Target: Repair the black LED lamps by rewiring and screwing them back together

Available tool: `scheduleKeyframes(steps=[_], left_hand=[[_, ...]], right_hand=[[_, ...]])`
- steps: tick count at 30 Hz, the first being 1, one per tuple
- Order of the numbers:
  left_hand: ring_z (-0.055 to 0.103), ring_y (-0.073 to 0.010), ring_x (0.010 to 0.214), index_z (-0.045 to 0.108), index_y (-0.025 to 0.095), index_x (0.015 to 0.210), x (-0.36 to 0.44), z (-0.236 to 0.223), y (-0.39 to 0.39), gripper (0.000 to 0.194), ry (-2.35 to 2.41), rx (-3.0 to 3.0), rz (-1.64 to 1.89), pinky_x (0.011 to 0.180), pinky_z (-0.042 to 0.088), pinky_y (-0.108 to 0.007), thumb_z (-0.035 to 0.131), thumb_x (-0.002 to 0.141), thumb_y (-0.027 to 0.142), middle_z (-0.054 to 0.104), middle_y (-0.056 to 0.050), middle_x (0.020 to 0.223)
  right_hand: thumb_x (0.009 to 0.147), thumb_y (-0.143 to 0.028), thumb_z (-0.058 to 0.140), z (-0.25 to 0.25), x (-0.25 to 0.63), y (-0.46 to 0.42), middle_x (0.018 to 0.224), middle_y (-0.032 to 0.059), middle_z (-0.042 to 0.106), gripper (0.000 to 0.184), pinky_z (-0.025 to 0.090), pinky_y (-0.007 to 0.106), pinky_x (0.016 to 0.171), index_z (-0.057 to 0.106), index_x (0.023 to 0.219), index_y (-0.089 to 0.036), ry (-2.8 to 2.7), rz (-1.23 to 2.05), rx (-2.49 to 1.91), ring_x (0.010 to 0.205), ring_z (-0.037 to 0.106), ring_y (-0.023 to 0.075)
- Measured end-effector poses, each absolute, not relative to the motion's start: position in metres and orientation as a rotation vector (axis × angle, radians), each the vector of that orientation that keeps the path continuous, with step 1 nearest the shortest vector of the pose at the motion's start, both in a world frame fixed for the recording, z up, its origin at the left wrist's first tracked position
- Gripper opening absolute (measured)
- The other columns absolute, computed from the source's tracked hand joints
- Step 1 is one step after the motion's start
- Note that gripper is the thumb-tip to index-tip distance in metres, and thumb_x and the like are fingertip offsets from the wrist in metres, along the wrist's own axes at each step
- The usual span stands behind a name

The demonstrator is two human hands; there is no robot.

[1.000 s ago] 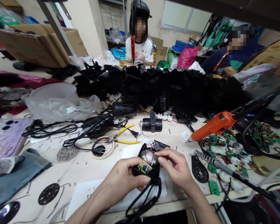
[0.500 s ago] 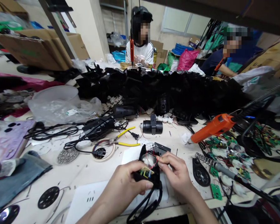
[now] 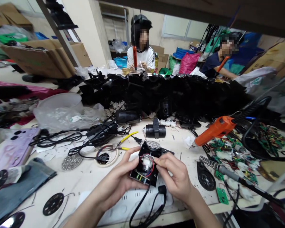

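My left hand [image 3: 120, 177] is closed around the side of an open black plastic housing [image 3: 154, 181], its inside facing up. Inside sit a small white and silver motor [image 3: 146, 164], red and blue wires, and a circuit board [image 3: 142, 179] at the near end. A round, beaded clear disc [image 3: 153, 145] shows at the far end. My right hand [image 3: 177, 177] has thumb and forefinger pinched at the red wire [image 3: 153, 165] by the motor; the fingertips partly hide it. A black power cord [image 3: 165, 202] hangs from the housing's near end.
Yellow-handled pliers [image 3: 128, 136] and a plug lie beyond my left hand. An orange electric screwdriver [image 3: 215, 130] hangs at the right, above heaped green circuit boards [image 3: 222, 194]. A pile of black housings [image 3: 137, 91] spans the back. Two people sit behind it.
The housing has tipped to show more of its inside. My left hand has shifted from gripping its near end to its left side; my right fingers have moved slightly left along the wires.
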State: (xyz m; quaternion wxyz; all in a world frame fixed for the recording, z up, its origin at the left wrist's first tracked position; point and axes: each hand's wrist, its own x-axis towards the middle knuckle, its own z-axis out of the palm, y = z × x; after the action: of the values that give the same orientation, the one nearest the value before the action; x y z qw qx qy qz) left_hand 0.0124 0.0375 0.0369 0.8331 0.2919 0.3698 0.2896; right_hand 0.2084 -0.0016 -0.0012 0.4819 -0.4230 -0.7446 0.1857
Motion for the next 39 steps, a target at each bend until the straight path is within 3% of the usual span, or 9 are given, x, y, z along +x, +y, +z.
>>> scheduleKeyframes(steps=[4, 7, 15, 21, 24, 28, 32, 39], left_hand=[[0.061, -0.0183, 0.086, 0.056, 0.028, 0.120, 0.027, 0.032, 0.041, 0.043, 0.940, 0.598, 0.650, 0.067, 0.052, -0.027, 0.069, 0.081, 0.041, 0.064, -0.005, 0.111], [0.060, -0.0159, 0.085, 0.063, 0.024, 0.110, 0.034, 0.028, 0.039, 0.037, 0.981, 0.592, 0.756, 0.069, 0.048, -0.023, 0.073, 0.077, 0.038, 0.066, -0.003, 0.104], [0.057, -0.0177, 0.089, 0.062, 0.019, 0.093, 0.046, 0.027, 0.034, 0.027, 1.052, 0.760, 0.894, 0.077, 0.042, -0.025, 0.072, 0.073, 0.035, 0.066, 0.000, 0.090], [0.058, -0.0148, 0.079, 0.061, 0.024, 0.107, 0.035, 0.020, 0.045, 0.036, 1.039, 0.722, 0.867, 0.068, 0.044, -0.022, 0.072, 0.075, 0.036, 0.066, 0.002, 0.090], [0.060, -0.0129, 0.073, 0.062, 0.024, 0.106, 0.027, 0.019, 0.047, 0.027, 1.042, 0.530, 0.888, 0.062, 0.047, -0.021, 0.069, 0.080, 0.030, 0.066, 0.002, 0.090], [0.063, -0.0160, 0.064, 0.063, 0.016, 0.094, 0.023, 0.019, 0.045, 0.013, 1.076, 0.304, 0.835, 0.059, 0.053, -0.027, 0.059, 0.082, 0.017, 0.068, -0.004, 0.082], [0.063, -0.0166, 0.059, 0.061, 0.015, 0.094, 0.023, 0.019, 0.043, 0.018, 1.048, 0.254, 0.749, 0.057, 0.056, -0.032, 0.055, 0.078, 0.008, 0.066, -0.003, 0.074], [0.069, -0.0225, 0.066, 0.062, 0.010, 0.100, 0.019, 0.025, 0.041, 0.018, 1.052, 0.263, 0.701, 0.066, 0.059, -0.040, 0.051, 0.087, 0.017, 0.070, -0.010, 0.078]], right_hand=[[0.089, -0.004, 0.053, 0.001, 0.199, 0.003, 0.082, 0.0055, 0.057, 0.016, 0.049, 0.030, 0.067, 0.058, 0.096, -0.018, -1.849, 0.381, -1.026, 0.076, 0.056, 0.0165], [0.089, -0.003, 0.052, 0.002, 0.196, 0.005, 0.076, 0.0031, 0.054, 0.016, 0.047, 0.029, 0.064, 0.055, 0.087, -0.019, -1.824, 0.328, -1.023, 0.071, 0.054, 0.0153], [0.090, -0.004, 0.048, -0.004, 0.191, 0.007, 0.068, 0.0000, 0.049, 0.021, 0.043, 0.028, 0.058, 0.053, 0.077, -0.020, -1.789, 0.279, -1.040, 0.064, 0.050, 0.0139], [0.091, -0.008, 0.047, 0.003, 0.215, -0.018, 0.097, 0.0064, 0.056, 0.025, 0.050, 0.030, 0.075, 0.060, 0.108, -0.021, -1.668, 0.382, -1.277, 0.090, 0.058, 0.0172], [0.084, -0.007, 0.049, -0.008, 0.225, -0.048, 0.084, 0.0015, 0.055, 0.018, 0.047, 0.027, 0.066, 0.056, 0.091, -0.021, -1.531, 0.503, -1.522, 0.075, 0.057, 0.0150], [0.070, -0.011, 0.058, -0.037, 0.215, -0.078, 0.075, -0.0037, 0.048, 0.024, 0.040, 0.025, 0.055, 0.052, 0.092, -0.021, -1.325, 0.975, -1.786, 0.059, 0.048, 0.0120], [0.065, -0.013, 0.060, -0.050, 0.202, -0.075, 0.066, -0.0073, 0.037, 0.020, 0.033, 0.024, 0.056, 0.048, 0.080, -0.021, -1.107, 1.093, -1.815, 0.059, 0.040, 0.0119], [0.061, -0.012, 0.059, -0.046, 0.208, -0.065, 0.063, -0.0076, 0.034, 0.019, 0.028, 0.023, 0.055, 0.045, 0.070, -0.022, -1.045, 1.271, -1.752, 0.060, 0.034, 0.0121]])
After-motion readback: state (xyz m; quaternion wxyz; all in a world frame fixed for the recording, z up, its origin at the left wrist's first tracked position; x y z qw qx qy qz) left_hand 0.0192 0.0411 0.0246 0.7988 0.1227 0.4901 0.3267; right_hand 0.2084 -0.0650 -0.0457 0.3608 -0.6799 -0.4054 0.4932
